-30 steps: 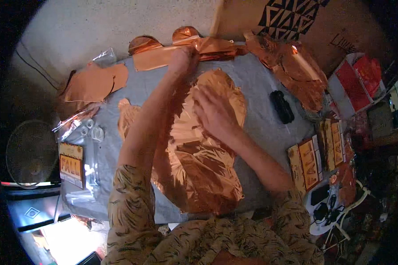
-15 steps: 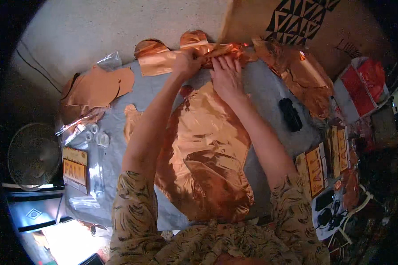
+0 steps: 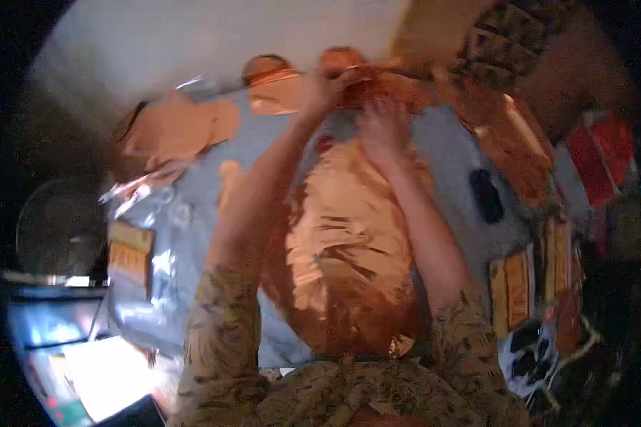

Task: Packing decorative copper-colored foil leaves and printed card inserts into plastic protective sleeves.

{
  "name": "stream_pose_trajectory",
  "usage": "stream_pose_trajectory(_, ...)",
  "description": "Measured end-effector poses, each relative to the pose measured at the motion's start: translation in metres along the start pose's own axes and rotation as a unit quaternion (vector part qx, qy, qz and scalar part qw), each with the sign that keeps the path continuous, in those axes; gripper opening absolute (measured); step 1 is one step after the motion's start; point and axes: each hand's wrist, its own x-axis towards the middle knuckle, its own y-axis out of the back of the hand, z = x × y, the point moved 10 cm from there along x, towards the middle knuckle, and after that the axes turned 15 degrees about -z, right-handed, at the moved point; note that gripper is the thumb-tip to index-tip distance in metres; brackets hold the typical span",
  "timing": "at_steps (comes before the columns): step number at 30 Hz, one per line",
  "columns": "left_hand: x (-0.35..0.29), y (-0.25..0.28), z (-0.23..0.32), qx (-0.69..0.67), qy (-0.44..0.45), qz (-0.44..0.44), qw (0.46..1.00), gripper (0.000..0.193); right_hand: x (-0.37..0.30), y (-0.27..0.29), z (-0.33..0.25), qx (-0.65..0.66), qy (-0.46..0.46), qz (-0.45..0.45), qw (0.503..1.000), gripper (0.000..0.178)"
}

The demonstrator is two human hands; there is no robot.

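Note:
A large flat copper-coloured foil balloon [image 3: 349, 213] lies crinkled and shiny down the middle of the grey-covered table, between my forearms. Beyond its far end is a crumpled foil balloon [image 3: 384, 87] of the same colour. My left hand [image 3: 325, 89] is closed at that crumpled foil's left part, its fingertips blurred. Fingers stretched out, my right hand [image 3: 384, 128] lies against the near edge of the same foil. A small dark red round thing [image 3: 325, 144] sits between my wrists. Another flat foil piece with a rounded top [image 3: 274, 92] lies left of my left hand.
More copper foil pieces lie at far left [image 3: 181, 132] and far right [image 3: 513, 139]. A black object [image 3: 486, 193] rests on the right of the table. Packages with orange labels [image 3: 130, 260] stand on both sides, and a fan [image 3: 60, 228] is at left.
The whole view has shifted, so things appear further right, and it is now blurred. Both hands stay at the crumpled foil at the far edge.

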Motion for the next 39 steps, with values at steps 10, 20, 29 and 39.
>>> stream_pose_trajectory(10, -0.035, 0.189, 0.122, 0.130, -0.173, 0.362, 0.907, 0.038, 0.005, -0.009, 0.010, -0.002, -0.063, -0.158, 0.985, 0.057)
stream_pose_trajectory(20, -0.149, 0.263, 0.281, 0.134, -0.397, 0.492, 0.763, 0.026, 0.008, -0.018, 0.043, 0.022, -0.015, -0.079, 0.997, 0.053)
stream_pose_trajectory(29, -0.123, 0.166, 0.275, -0.059, -0.390, 0.227, 0.891, 0.013, -0.005, 0.075, 0.027, 0.274, 0.041, 0.105, 0.955, 0.077)
stream_pose_trajectory(39, -0.187, 0.008, 0.332, 0.148, -0.398, 0.120, 0.897, 0.013, -0.137, 0.285, -0.083, 0.261, 0.216, 0.150, 0.929, 0.115)
